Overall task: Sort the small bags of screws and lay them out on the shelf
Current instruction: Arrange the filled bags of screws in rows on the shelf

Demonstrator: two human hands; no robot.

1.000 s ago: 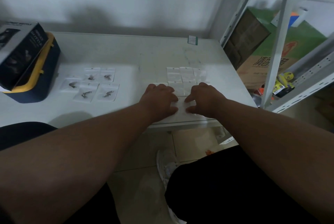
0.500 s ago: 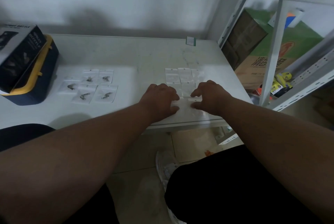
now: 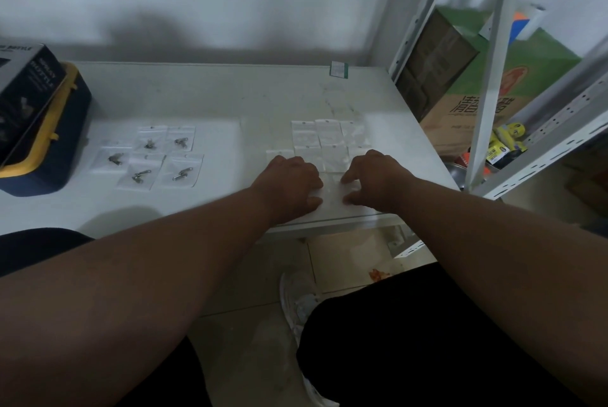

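Observation:
On the white shelf board (image 3: 230, 100), several small clear bags with dark metal screws (image 3: 154, 156) lie in a loose group at the left. A second group of pale clear bags (image 3: 325, 140) lies in neat rows at the right. My left hand (image 3: 289, 183) and my right hand (image 3: 375, 176) rest palm down near the shelf's front edge, fingertips pressing on a clear bag (image 3: 332, 193) that lies flat between them. Its contents are too faint to make out.
A black box sits on a blue and yellow case (image 3: 46, 150) at the far left. A small green-edged tag (image 3: 339, 69) lies at the back. White shelf uprights (image 3: 483, 94) and cardboard boxes (image 3: 477, 77) stand to the right. My knees are below.
My right hand has shifted slightly on the bag between my hands; my left hand stays in place. The view has barely moved.

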